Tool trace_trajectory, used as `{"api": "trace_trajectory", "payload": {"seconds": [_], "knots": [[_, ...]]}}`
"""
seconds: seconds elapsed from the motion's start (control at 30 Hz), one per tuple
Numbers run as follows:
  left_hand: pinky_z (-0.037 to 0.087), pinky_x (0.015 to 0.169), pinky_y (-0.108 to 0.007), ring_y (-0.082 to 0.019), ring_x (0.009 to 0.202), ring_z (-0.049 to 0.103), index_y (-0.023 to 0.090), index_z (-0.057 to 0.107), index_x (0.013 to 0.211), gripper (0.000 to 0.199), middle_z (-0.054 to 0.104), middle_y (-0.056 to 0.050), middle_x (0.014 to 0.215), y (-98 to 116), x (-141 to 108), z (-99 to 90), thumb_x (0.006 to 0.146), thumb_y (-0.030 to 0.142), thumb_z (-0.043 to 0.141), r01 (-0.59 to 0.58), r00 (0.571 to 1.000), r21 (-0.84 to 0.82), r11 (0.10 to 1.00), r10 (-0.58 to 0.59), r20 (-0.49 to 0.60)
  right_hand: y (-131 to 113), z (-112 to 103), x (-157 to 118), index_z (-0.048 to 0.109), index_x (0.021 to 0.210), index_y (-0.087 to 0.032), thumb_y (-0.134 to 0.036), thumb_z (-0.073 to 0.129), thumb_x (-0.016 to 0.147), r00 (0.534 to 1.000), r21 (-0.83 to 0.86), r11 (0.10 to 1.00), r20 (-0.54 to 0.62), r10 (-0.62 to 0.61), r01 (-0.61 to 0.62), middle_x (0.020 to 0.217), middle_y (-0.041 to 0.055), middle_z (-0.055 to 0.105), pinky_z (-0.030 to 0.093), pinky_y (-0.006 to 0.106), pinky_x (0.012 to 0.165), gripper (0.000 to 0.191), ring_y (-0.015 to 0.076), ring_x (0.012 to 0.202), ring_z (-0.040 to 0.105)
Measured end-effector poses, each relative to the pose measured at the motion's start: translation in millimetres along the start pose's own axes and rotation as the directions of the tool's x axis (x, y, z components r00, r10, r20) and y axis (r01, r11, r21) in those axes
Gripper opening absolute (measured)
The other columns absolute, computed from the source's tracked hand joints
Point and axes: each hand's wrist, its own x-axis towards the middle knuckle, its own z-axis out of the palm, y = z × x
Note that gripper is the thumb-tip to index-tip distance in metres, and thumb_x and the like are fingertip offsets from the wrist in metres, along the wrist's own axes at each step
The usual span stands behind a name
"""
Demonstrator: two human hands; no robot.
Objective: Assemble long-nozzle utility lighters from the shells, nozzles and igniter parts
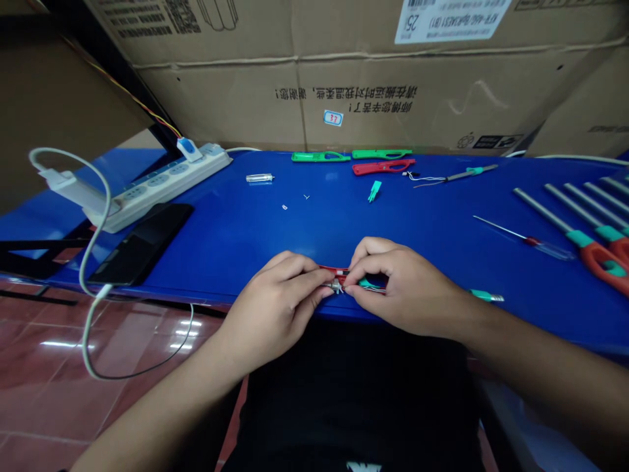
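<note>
Two bare hands, ours, at the middle of the blue tabletop's (221, 226) near edge. Left hand (282, 298): fingertips pinching one slim red plastic casing (330, 268). Right hand (400, 282): thumb and fingertips closed on the same casing's right part; whether they also grip a thin wire we cannot tell. Our fingers cover most of the casing; its small metallic innards are too small to identify.

Along the far edge: two slim green plastic shells (305, 157), one longer-lying red plastic shell (366, 169).

Mid-table: two tiny white fragments (284, 208), unidentifiable.

Toward the right edge: several silver tubes with orange-red handles (543, 210), cut off by our view.
</note>
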Motion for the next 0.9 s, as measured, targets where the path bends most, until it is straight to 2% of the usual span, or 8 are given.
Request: {"api": "trace_trajectory", "payload": {"seconds": [0.9], "knots": [[0.052, 0.081, -0.034, -0.018, 0.091, 0.060, 0.013, 0.070, 0.112, 0.020, 0.070, -0.007, 0.100, 2.1, -0.2, -1.4, 0.094, 0.016, 0.063, -0.005, 1.000, 0.012, 1.000, 0.005, 0.004, -1.7, 1.3, 4.0, 0.076, 0.077, -0.021, -0.016, 0.067, 0.083, 1.000, -0.006, 1.000, -0.006, 0.028, -0.028, 0.086, 0.0008, 0.066, 0.048, 0.028, 0.077, 0.013, 0.0135, 0.085, 0.061]]}}
